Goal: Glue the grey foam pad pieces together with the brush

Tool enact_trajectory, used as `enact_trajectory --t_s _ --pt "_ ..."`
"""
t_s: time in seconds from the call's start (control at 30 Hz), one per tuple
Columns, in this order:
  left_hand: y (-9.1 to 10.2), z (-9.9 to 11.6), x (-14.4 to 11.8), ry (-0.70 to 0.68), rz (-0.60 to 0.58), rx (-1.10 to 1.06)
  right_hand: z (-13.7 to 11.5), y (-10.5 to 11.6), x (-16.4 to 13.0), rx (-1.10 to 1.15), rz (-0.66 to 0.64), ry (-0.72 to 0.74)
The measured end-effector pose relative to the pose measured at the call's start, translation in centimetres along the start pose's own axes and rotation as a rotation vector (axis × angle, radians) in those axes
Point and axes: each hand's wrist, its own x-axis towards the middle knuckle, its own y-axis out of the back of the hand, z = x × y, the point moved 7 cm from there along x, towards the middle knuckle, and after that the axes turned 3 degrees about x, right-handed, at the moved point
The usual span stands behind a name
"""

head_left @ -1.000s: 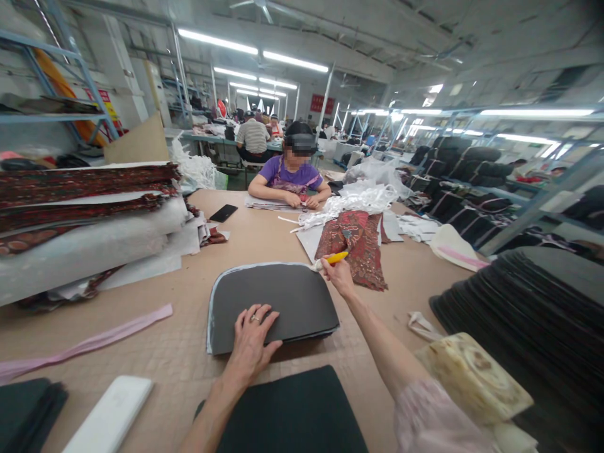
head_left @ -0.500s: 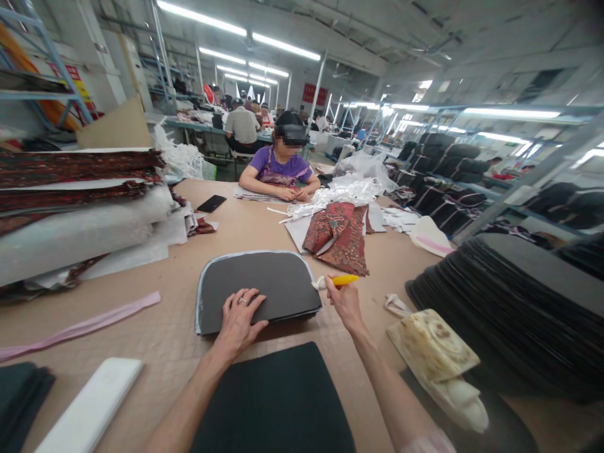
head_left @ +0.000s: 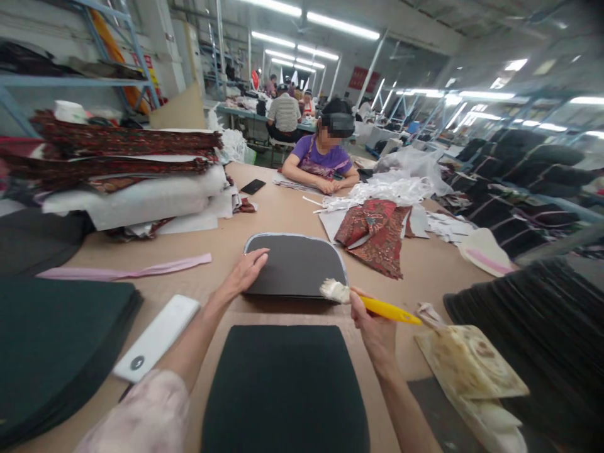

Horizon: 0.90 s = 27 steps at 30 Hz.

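Holding yellow brush (head_left: 382, 307), right fingers (head_left: 358, 312); left fingers (head_left: 252, 260) on panel (head_left: 297, 269)

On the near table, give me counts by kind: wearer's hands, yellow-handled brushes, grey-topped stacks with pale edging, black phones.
Wearer's hands: 2 (left hand, right hand)
Yellow-handled brush: 1
Grey-topped stack with pale edging: 1
Black phone: 1
Total: 5

We look from the head | facing forward and down | table (head_left: 287, 211) close below us | ceiling lights (head_left: 343, 25) well beyond, near top edge
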Motion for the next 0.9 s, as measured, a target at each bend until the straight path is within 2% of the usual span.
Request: enact_trajectory --t_s 0.1,0.2,0.27,0.33,0.37,0.43,0.5,0.63,0.7,0.73,0.77,0.8,0.83,0.9 --pt "1.0 -2.8 -0.1 0.069 -0.075 -0.133 -1.0 -7.3 -1.4 0.122 -0.305 -0.014" --pt "0.6 -3.9 -0.5 0.054 -0.087 -0.137 -1.4 -14.3 -3.3 0.225 -0.563 -0.015" --pt "0.2 -3.9 -0.7 0.036 -0.082 -0.13 -1.3 -17.3 -4.0 0.233 -0.674 0.004" --pt "0.0 -3.7 -0.8 0.022 -0.08 -0.115 -0.9 -18.2 -3.8 0.191 -0.723 0.048" --pt "0.0 -3.5 -0.8 0.017 -0.082 -0.105 -0.5 -17.7 -3.3 0.161 -0.714 0.077" --pt "0.0 -3.2 -1.0 0.016 -0.093 -0.087 0.5 -14.9 -1.7 0.093 -0.645 0.123" --pt "-0.1 -2.9 -1.1 0.02 -0.106 -0.072 1.8 -10.2 0.5 0.018 -0.526 0.139" --pt "-0.2 -2.7 -1.3 0.017 -0.139 -0.054 4.1 1.1 4.9 -0.212 -0.247 0.096" --pt "-0.1 -2.8 -1.2 0.012 -0.167 -0.057 4.0 5.1 6.0 -0.284 -0.124 0.096" --pt "0.0 -2.9 -1.1 0.012 -0.18 -0.061 3.6 6.1 6.1 -0.289 -0.077 0.101" --pt "0.1 -3.0 -1.0 0.013 -0.19 -0.064 3.0 6.3 5.8 -0.274 -0.047 0.104" --pt "0.2 -3.2 -0.9 0.014 -0.198 -0.067 2.4 5.6 5.3 -0.239 -0.041 0.104" --pt "0.4 -3.4 -0.7 0.015 -0.201 -0.068 1.7 4.0 4.6 -0.191 -0.06 0.099" --pt "0.4 -3.9 -0.5 0.026 -0.203 -0.076 0.3 -1.6 2.5 -0.069 -0.197 0.083"
